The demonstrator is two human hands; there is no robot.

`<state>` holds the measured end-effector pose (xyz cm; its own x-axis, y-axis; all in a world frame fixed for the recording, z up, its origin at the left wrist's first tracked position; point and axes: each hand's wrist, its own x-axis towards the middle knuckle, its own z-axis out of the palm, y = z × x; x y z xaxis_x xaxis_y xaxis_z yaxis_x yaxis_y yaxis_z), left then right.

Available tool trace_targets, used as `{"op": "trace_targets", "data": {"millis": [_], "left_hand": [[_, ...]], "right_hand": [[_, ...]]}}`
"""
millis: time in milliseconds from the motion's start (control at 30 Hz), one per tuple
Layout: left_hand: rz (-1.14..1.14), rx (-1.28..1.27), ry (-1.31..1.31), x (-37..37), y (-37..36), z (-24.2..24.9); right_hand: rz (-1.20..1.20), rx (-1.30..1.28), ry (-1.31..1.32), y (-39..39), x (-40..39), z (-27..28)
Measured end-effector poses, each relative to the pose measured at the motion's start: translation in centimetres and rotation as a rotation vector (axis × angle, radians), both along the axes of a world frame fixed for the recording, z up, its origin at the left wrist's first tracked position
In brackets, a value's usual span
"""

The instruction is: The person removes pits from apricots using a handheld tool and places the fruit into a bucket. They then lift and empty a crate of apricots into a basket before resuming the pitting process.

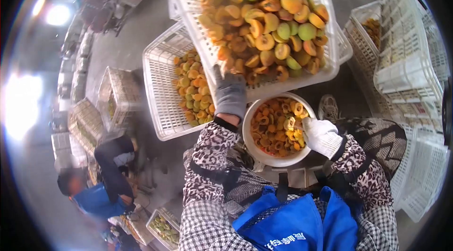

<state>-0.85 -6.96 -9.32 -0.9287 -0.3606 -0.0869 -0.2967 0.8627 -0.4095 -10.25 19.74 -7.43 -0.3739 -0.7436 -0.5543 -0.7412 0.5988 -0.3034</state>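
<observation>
My left hand (pixel 230 93), in a grey glove, reaches to the near left corner of a white plastic crate (pixel 278 86) heaped with halved apricots (pixel 264 24). Its fingertips are blurred against the fruit and rim, so their grip does not show. In a white glove, my right hand (pixel 322 135) is curled at the right side of a white bucket (pixel 254 149). Its fingers meet the apricot halves (pixel 276 126) that fill the bucket, and what they hold is hidden. The bucket stands in front of my lap, just below the crate.
Left of the heaped crate sits another white crate (pixel 158 114) with apricots. Stacked white crates (pixel 410 71) rise at the right. A shoe (pixel 329 107) shows beside the bucket. Far left, a person in blue (pixel 101 199) bends among more crates (pixel 120 88).
</observation>
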Motion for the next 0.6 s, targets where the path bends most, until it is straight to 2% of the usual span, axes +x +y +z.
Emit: {"op": "trace_targets", "data": {"millis": [67,100,133,200,233,267,333,367,400,467,500,533,567,600], "left_hand": [[-0.005,-0.003,0.046,-0.3,0.1,0.2],[-0.021,0.086,0.113,0.1,0.4,-0.5],[-0.005,0.093,0.126,0.0,0.7,-0.2],[-0.009,0.182,0.022,0.3,0.8,1.0],[-0.167,0.150,0.225,0.7,0.0,-0.6],[-0.183,0.160,0.239,0.3,0.1,-0.2],[0.070,0.466,0.051,-1.0,1.1,1.6],[0.144,0.498,-0.027,-1.4,1.7,2.6],[0.139,0.855,0.371,-0.2,1.4,0.9],[0.455,1.761,0.902,0.0,4.1,4.3],[0.447,1.771,0.882,0.1,4.5,5.9],[0.576,2.131,0.927,0.4,4.6,7.3],[0.725,2.489,0.952,0.8,4.8,8.4],[0.732,2.490,0.924,1.1,5.4,9.0]], "right_hand": [[0.012,-0.147,-0.006,0.0,0.0,0.4],[0.035,-0.358,-0.021,0.8,0.0,0.0],[0.053,-0.350,-0.013,0.8,0.1,0.5],[0.161,-0.660,0.131,0.6,1.2,1.7],[0.129,-0.648,0.210,1.0,1.6,0.3],[0.317,-0.207,0.635,3.0,2.5,-6.0],[0.252,0.085,0.356,3.3,1.6,-6.3],[0.235,-0.035,0.222,2.7,1.5,-5.3],[0.336,0.016,0.566,5.3,2.7,-10.8],[0.009,-0.484,0.080,0.0,1.1,3.1],[0.031,-0.677,0.130,-0.8,1.1,3.6],[0.050,-0.874,0.179,-1.4,1.3,4.0],[0.027,-0.874,0.178,-2.3,1.4,5.2],[0.024,-0.927,0.144,-3.1,1.4,6.7]]}}
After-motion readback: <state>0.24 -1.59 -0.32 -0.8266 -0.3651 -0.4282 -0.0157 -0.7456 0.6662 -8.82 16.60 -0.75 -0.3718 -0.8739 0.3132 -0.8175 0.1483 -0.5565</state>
